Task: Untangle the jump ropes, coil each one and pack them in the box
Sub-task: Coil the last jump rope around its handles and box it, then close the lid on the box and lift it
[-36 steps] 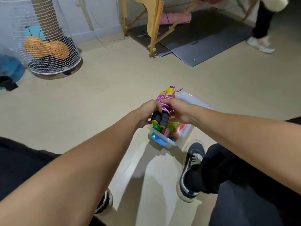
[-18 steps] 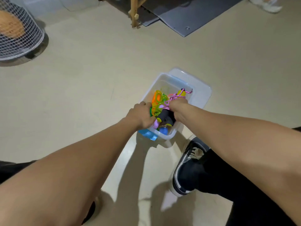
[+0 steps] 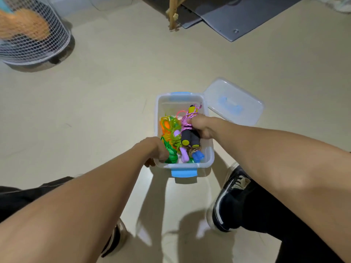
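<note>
A clear plastic box (image 3: 208,162) with blue latches stands on the floor between my feet. My right hand (image 3: 202,128) grips a coiled pink rope bundle (image 3: 187,126) with black foam handles and yellow tips, held inside the box. Several other coiled ropes lie in the box: an orange and green one (image 3: 170,128), a green one (image 3: 171,151), and purple and blue handles (image 3: 191,155). My left hand (image 3: 154,150) holds the box's near left corner, fingers curled over the rim.
The box's clear lid (image 3: 234,104) lies on the floor just right of the box. A white wire basket (image 3: 34,35) with an orange soft thing stands far left. A wooden frame leg (image 3: 173,14) and a grey mat (image 3: 237,14) lie beyond. My shoes flank the box.
My right hand has lowered the pink bundle from above the box down into it. My left hand has let go of the bundle and moved to the box's corner.
</note>
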